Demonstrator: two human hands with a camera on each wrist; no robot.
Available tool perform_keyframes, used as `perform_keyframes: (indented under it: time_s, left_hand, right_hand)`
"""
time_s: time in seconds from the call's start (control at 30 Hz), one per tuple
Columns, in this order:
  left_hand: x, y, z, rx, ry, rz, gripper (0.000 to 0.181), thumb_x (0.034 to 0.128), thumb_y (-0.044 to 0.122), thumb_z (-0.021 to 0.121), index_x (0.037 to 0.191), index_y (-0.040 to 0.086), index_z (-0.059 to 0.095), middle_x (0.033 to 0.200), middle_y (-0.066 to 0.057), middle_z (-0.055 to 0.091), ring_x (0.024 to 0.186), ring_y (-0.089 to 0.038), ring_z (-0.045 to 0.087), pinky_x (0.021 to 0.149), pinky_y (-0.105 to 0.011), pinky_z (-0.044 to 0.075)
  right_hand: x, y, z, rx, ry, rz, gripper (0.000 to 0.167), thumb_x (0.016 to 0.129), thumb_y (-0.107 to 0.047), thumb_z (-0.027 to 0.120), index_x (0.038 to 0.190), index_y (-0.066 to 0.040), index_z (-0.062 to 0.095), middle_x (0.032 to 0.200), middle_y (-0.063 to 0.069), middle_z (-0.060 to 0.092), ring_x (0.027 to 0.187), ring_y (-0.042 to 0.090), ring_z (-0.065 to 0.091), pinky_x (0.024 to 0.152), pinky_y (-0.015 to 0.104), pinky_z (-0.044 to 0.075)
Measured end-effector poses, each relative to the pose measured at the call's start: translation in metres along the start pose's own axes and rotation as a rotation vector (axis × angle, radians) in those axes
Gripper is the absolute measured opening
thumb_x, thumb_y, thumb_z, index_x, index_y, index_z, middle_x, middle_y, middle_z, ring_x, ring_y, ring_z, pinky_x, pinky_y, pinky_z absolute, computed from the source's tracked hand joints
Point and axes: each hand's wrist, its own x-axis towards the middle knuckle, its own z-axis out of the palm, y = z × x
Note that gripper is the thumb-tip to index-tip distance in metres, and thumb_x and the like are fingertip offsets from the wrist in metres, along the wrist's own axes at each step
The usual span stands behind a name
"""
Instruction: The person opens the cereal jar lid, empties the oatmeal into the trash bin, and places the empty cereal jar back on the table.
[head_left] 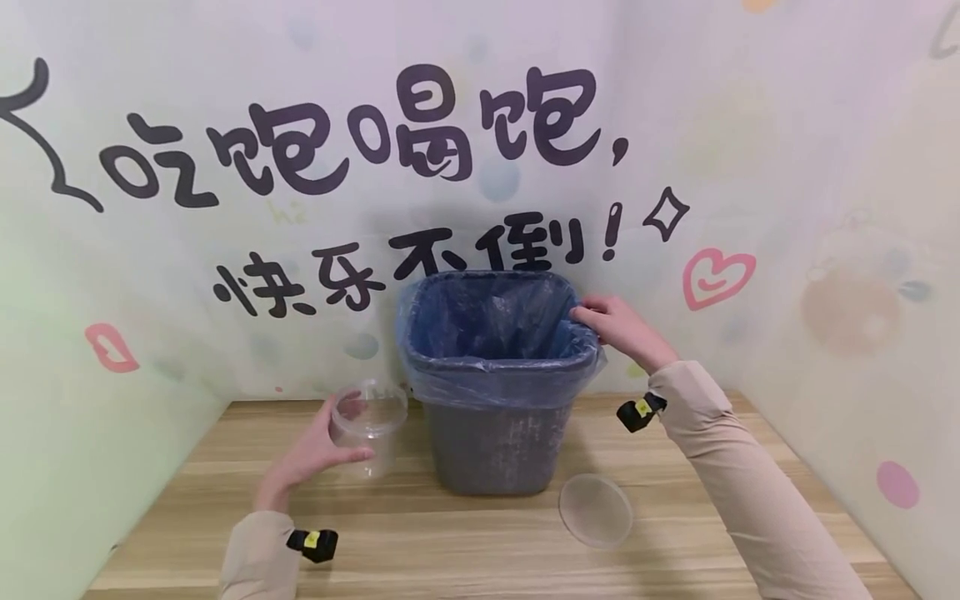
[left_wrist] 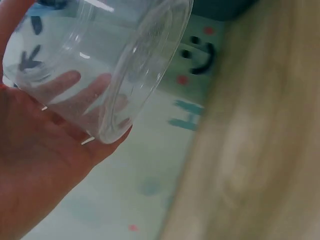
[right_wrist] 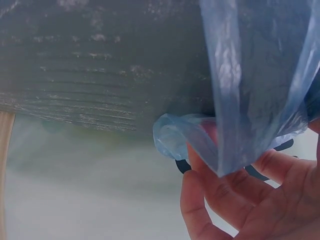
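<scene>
My left hand grips a clear round plastic tub left of the bin, the thumb in front and the fingers round its far side. In the left wrist view, the fingers show through the wall of the tub. Whether its lower end touches the table cannot be told. A grey rectangular trash bin stands upright, lined with a translucent blue bag folded over its rim. At the bin's right rim, my right hand pinches the liner; its fingertips are partly hidden behind the film.
A round translucent lid lies flat on the wooden table, in front of the bin to the right. Behind the table rises a printed wall with large dark characters, and side walls flank it.
</scene>
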Motion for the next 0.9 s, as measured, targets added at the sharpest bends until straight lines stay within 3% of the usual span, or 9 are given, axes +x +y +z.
perform_keyframes:
  time_s: [0.07,0.23,0.3,0.43,0.53,0.67,0.8,0.9]
  left_hand:
    - [-0.006,-0.007,0.005,-0.051,-0.066,0.007,0.09,0.0711,0.007,0.084,0.142,-0.005,0.028,0.134,-0.031,0.046,0.122,-0.047,0.043,0.096,-0.026,0.039]
    - [-0.016,-0.018,0.019,-0.175,-0.284,0.038,0.093,0.0733,0.006,0.081,0.146,-0.003,0.023,0.138,-0.036,0.038,0.126,-0.054,0.035,0.101,-0.042,0.037]
    - [-0.019,-0.023,0.023,-0.212,-0.344,0.043,0.096,0.074,0.004,0.08,0.148,-0.001,0.02,0.141,-0.036,0.035,0.129,-0.054,0.032,0.103,-0.046,0.033]
    - [-0.024,-0.031,0.027,-0.26,-0.392,0.058,0.099,0.0725,-0.001,0.08,0.149,-0.002,0.017,0.144,-0.036,0.029,0.133,-0.05,0.028,0.107,-0.039,0.03]
    - [-0.026,-0.036,0.028,-0.28,-0.42,0.072,0.101,0.0708,-0.003,0.08,0.148,-0.004,0.016,0.145,-0.037,0.026,0.134,-0.042,0.029,0.107,-0.029,0.028]
    - [-0.026,-0.038,0.026,-0.293,-0.485,0.073,0.102,0.0701,-0.002,0.082,0.147,-0.008,0.014,0.144,-0.038,0.023,0.134,-0.035,0.032,0.106,-0.025,0.027]
    - [-0.025,-0.035,0.021,-0.254,-0.54,0.056,0.103,0.0708,0.0,0.081,0.146,-0.012,0.012,0.142,-0.04,0.024,0.13,-0.043,0.031,0.106,-0.032,0.029]
    - [-0.027,-0.031,0.014,-0.168,-0.559,0.038,0.103,0.0694,0.002,0.08,0.145,-0.013,0.012,0.14,-0.041,0.026,0.127,-0.05,0.03,0.106,-0.049,0.028]
  right_hand:
    - [0.0,0.001,0.0,0.006,-0.002,0.002,0.025,0.098,-0.022,0.048,0.09,-0.001,0.058,0.074,0.0,0.052,0.076,0.016,0.053,0.07,0.03,0.05]
    - [-0.001,0.002,-0.002,0.015,-0.001,0.007,0.026,0.099,-0.021,0.047,0.098,0.002,0.06,0.078,-0.001,0.055,0.076,0.014,0.053,0.069,0.031,0.049]
    - [-0.001,0.002,-0.002,0.005,-0.002,0.005,0.026,0.099,-0.021,0.047,0.098,0.002,0.06,0.078,-0.001,0.056,0.076,0.014,0.053,0.07,0.031,0.049]
    - [0.0,-0.001,0.0,-0.002,-0.014,0.004,0.027,0.099,-0.022,0.047,0.097,0.001,0.06,0.08,0.0,0.056,0.078,0.014,0.054,0.072,0.031,0.05]
    - [0.0,-0.001,0.0,0.016,-0.018,0.005,0.026,0.099,-0.022,0.048,0.096,0.002,0.059,0.08,0.001,0.057,0.079,0.015,0.054,0.072,0.031,0.05]
    - [0.0,-0.001,-0.001,0.034,-0.011,0.005,0.026,0.098,-0.021,0.048,0.097,0.003,0.059,0.081,0.002,0.058,0.08,0.015,0.054,0.071,0.031,0.05]
    - [0.0,0.0,-0.002,0.03,-0.011,0.005,0.027,0.098,-0.021,0.048,0.099,0.003,0.06,0.083,0.002,0.059,0.08,0.014,0.055,0.071,0.031,0.051]
    - [0.0,0.0,-0.001,0.023,-0.016,0.004,0.028,0.098,-0.022,0.048,0.1,0.004,0.06,0.083,0.002,0.059,0.079,0.014,0.056,0.071,0.03,0.051]
